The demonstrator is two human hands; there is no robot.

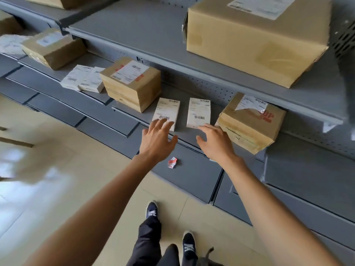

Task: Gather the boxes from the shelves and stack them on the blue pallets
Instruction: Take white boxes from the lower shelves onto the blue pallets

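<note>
Head view: left hand [156,139] stretched toward left white box [166,113] on grey shelf [132,116], grip spread, fingertips at box's near edge. Right hand [216,141] held by right white box [198,112], grip spread, nothing pinched. Brown carton [249,121] seen just right of it. Crumpled label [172,163] seen on lower shelf.

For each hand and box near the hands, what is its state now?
Left hand: open, fingers over the left white box.
Right hand: open, at the right white box.
Torn brown box: closed, label ripped, overhanging the shelf.
</note>
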